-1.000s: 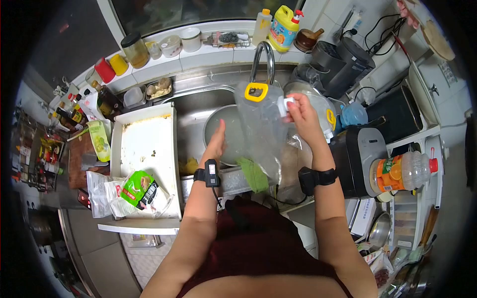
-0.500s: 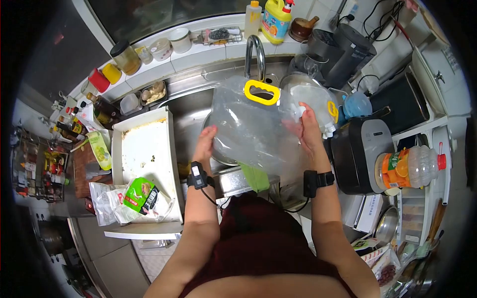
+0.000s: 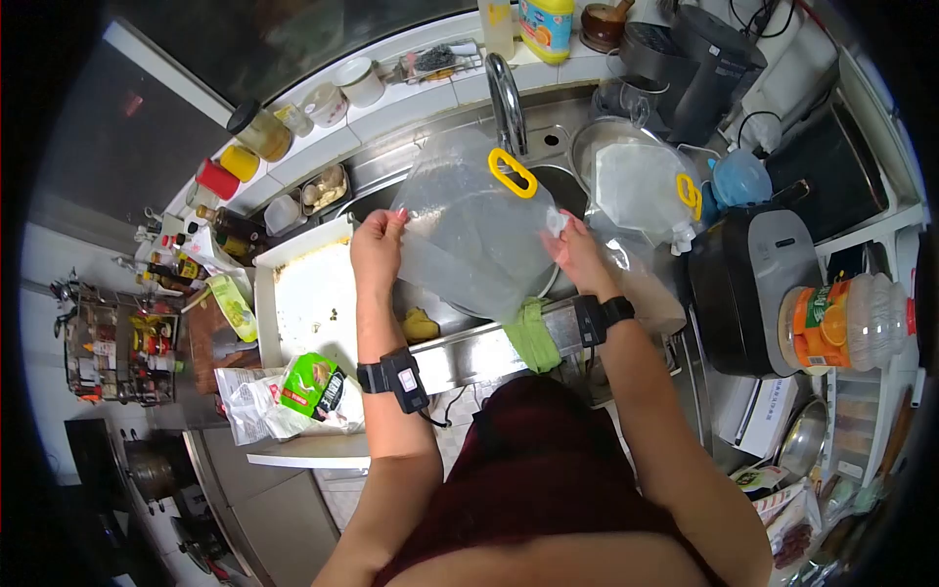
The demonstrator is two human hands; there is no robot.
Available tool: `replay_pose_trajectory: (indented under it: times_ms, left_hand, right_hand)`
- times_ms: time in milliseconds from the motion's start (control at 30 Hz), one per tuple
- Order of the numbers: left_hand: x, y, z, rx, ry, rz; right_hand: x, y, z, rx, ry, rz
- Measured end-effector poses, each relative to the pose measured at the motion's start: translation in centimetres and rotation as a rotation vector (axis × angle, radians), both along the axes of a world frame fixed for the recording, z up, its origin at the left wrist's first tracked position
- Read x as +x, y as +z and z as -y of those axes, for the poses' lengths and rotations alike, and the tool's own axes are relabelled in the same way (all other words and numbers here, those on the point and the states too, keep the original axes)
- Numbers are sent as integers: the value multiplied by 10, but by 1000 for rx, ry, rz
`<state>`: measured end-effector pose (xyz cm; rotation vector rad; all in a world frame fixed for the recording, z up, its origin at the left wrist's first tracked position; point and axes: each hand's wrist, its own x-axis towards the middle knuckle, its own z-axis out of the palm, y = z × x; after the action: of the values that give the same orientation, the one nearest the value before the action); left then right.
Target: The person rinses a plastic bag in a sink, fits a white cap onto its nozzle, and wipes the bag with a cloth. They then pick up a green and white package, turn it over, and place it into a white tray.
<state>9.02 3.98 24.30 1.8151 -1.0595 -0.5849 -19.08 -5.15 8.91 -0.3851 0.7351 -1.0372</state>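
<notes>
A clear plastic water bag [image 3: 469, 235] with a yellow handle [image 3: 513, 173] is stretched between my two hands over the sink. My left hand [image 3: 378, 249] pinches its left edge, fingers closed. At the right side, my right hand [image 3: 579, 252] grips the bag beside its white spout [image 3: 557, 222]. Through the bag shows the round rim of a basin in the sink. Just below the bag, a green cloth [image 3: 533, 335] drapes over the sink's front edge.
A second clear bag with a yellow handle [image 3: 689, 196] lies on a round pan at right. The faucet [image 3: 506, 103] rises behind the sink. A white drawer-like tray [image 3: 305, 323] holding food packets stands left. A black appliance [image 3: 748, 293] and an orange-labelled bottle [image 3: 846, 325] stand right.
The bag has tilted and shifted slightly, its yellow handle now slanting down to the right. My left hand has moved up and left along the edge; my right hand has drawn in lower. The view has turned.
</notes>
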Motion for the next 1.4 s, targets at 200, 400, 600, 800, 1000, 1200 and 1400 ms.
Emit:
replay_pose_trajectory:
  times_ms: [200,400,600,800,1000,1200,1400]
  left_hand:
    - [-16,72,-7,34,-43,145]
    - [-9,68,-11,116,30,216]
    - [49,-29,-15,293,112,225]
    - [39,-120,-13,236,84,155]
    - [9,-76,-5,60,94,107]
    - [20,-21,0,-105,97,-439]
    - [-12,-101,-19,-521,-565,-1926]
  right_hand:
    - [38,-30,1,190,99,121]
    - [46,-38,-11,275,121,114]
    - [17,24,15,14,7,-312]
    - [-2,94,29,-299,-162,-590]
    - [-18,98,29,-225,-129,-462]
    - [-17,42,29,-7,-55,-124]
    - [8,-26,22,594,-131,361]
